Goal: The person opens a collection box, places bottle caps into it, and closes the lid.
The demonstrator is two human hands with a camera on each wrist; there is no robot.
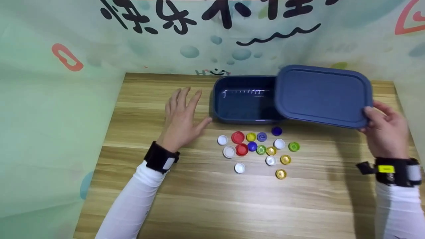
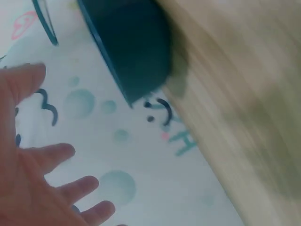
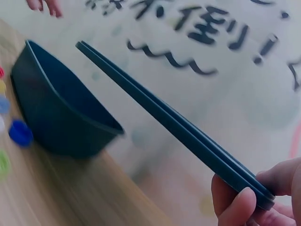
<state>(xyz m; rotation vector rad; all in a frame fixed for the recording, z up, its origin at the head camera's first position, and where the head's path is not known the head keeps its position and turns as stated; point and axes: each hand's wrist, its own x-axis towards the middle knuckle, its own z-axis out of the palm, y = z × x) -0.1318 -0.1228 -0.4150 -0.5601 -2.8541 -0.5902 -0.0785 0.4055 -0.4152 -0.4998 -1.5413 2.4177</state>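
A dark blue rectangular container (image 1: pixel 247 120) stands at the back of the wooden table; the part of its inside that shows holds nothing. My right hand (image 1: pixel 386 132) pinches the right end of its flat blue lid (image 1: pixel 323 96). In the right wrist view the lid (image 3: pixel 174 125) is held up and tilted, apart from the container (image 3: pixel 70 113). To the container's left, my left hand (image 1: pixel 182 121) is spread with straight fingers and holds nothing. The left wrist view shows that hand (image 2: pixel 47 174) apart from the container (image 2: pixel 131 52).
Several small round caps lie in front of the container, among them a red cap (image 1: pixel 238 137), a white cap (image 1: pixel 239 168), a green cap (image 1: pixel 294 146), a gold cap (image 1: pixel 281 174) and a dark blue cap (image 1: pixel 277 131). A printed cloth (image 1: pixel 159 53) hangs behind the table.
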